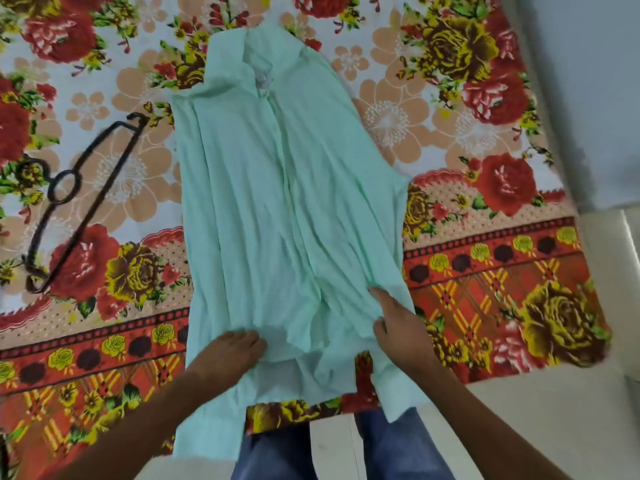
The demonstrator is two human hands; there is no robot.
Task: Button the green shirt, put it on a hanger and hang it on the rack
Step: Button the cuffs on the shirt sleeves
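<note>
Green shirt (277,202) lies flat on the floral bed (450,150), collar away; hanger (79,202) apart at its left. Left hand (228,355) presses palm-down on the hem, fingers relaxed; right hand (398,323) pinches bunched fabric near the shirt's right edge.

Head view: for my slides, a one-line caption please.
Left hand and right hand on the hem of a pale green shirt spread over a floral bedsheet, black hanger alongside.

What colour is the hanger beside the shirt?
Black; the hanger, left of the shirt, shows best in the head view.
</note>
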